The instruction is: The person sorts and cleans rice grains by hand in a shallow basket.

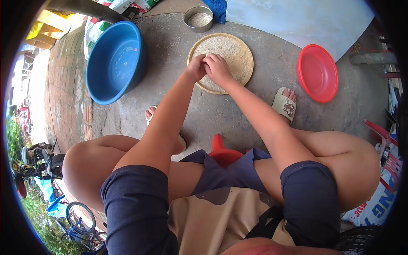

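Observation:
A round woven tray (250, 63) with a raised rim lies on the concrete floor, spread with pale grain that looks like rice (227, 49). Over its left half, my left hand (196, 68) and my right hand (217, 69) meet, fingertips together. Both sets of fingers are curled and pinched. Whatever is between them is too small or too hidden to make out. Just behind the tray stands a metal bowl (199, 28) holding more of the pale grain.
A large blue basin (114, 63) is at the left and a red basin (318, 73) at the right. A pale, marbled sheet (293, 25) covers the floor at the back right. Part of a red stool (219, 148) shows between my legs. Sandalled feet flank the tray.

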A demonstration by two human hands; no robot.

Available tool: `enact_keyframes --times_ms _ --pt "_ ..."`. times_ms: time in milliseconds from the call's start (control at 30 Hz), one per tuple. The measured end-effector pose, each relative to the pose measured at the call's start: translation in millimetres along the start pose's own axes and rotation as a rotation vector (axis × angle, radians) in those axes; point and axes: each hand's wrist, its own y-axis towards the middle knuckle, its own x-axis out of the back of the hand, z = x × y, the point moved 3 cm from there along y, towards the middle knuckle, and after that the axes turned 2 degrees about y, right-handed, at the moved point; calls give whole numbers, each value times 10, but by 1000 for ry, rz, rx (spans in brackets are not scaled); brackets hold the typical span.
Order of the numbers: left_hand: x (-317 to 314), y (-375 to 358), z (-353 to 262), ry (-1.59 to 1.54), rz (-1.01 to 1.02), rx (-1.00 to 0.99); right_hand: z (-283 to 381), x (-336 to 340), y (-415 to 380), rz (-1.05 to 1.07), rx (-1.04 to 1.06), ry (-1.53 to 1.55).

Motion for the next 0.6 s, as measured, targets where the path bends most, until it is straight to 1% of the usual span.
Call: enact_keyframes --times_ms 33,67,133,167,233,267,300,367,400,467,500,567,600 --pt "-120 -73 -40 -69 145 -47 41 24 20 -34 88 -85" --pt "-124 -46 -49 -69 145 -47 43 66 11 -34 88 -85" --pt "-33 96 -69 -76 30 -50 -33 193 -70 -114 88 -131" --pt "-7 115 -83 -73 30 -51 -86 250 -123 -117 87 -129" --pt "27 90 -150 -68 4 -103 -315 291 -283 -52 -9 -282" --pt "56 76 -165 -67 3 -102 -420 282 -365 -4 -31 -273" --pt "104 65 -179 -47 -27 -103 -517 261 -436 -3 -32 -272" --pt "220 66 -182 -33 -58 -103 -673 168 -520 181 -33 -351" --pt "310 95 -157 -11 -86 -92 -659 141 -502 186 -33 -352" --pt "457 163 -98 3 -111 -83 -641 79 -407 161 -306 -216" --pt "527 203 -61 23 -118 -63 -604 56 -341 165 -302 -220" --pt "526 181 -34 48 -126 -42 -515 0 -215 143 -401 -13" --pt "457 113 -29 53 -94 -35 -432 -34 -155 139 -400 -11"
